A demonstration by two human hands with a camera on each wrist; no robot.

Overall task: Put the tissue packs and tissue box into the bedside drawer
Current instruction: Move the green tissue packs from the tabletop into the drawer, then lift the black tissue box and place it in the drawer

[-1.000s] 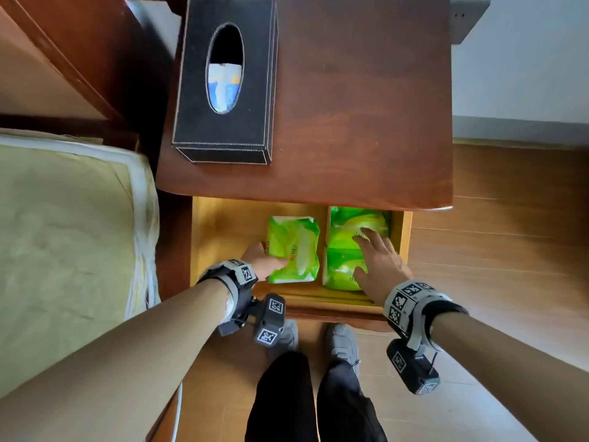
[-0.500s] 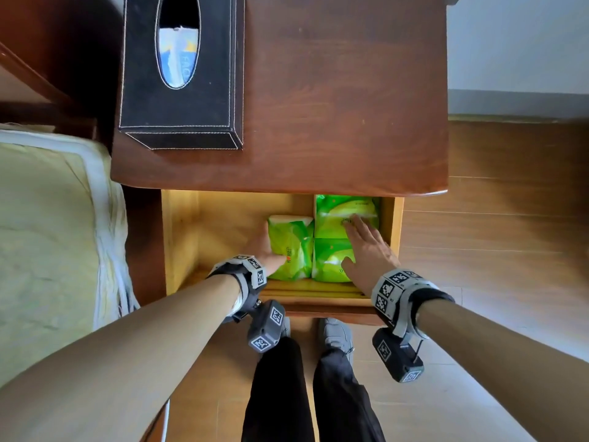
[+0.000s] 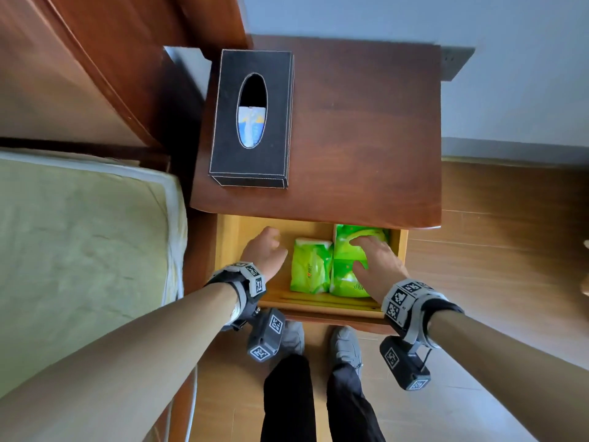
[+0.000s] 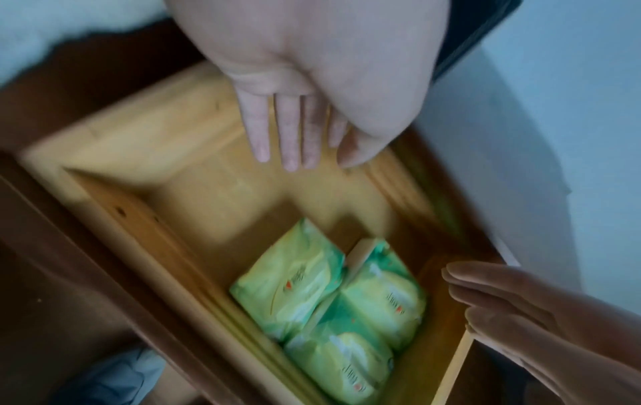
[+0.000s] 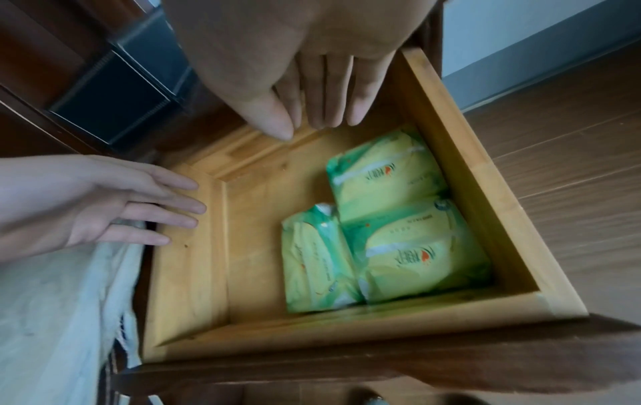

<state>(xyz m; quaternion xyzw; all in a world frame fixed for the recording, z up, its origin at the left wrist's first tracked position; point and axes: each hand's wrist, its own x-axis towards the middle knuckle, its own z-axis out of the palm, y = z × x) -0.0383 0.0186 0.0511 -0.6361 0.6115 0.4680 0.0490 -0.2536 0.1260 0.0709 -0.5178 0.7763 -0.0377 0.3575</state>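
Three green tissue packs lie in the right half of the open wooden drawer (image 3: 318, 304): a left pack (image 3: 309, 269), a front right pack (image 3: 345, 279) and a back right pack (image 3: 357, 236). In the right wrist view they are the left pack (image 5: 315, 260), the front pack (image 5: 416, 254) and the back pack (image 5: 381, 175). The black tissue box (image 3: 251, 119) stands on the bedside table top (image 3: 366, 138). My left hand (image 3: 266, 250) hovers over the drawer's bare left half, fingers (image 4: 288, 137) straight, holding nothing. My right hand (image 3: 373, 256) hovers over the right packs with fingers (image 5: 319, 104) straight.
A bed with a pale green mattress (image 3: 79, 250) stands close on the left, with its wooden headboard (image 3: 95, 59) behind. Wooden floor (image 3: 510, 250) lies to the right. My feet (image 3: 344, 346) stand just below the drawer front.
My left hand has drawn away leftward from the left pack and both hands have lifted off the packs. The packs now lie pushed together.
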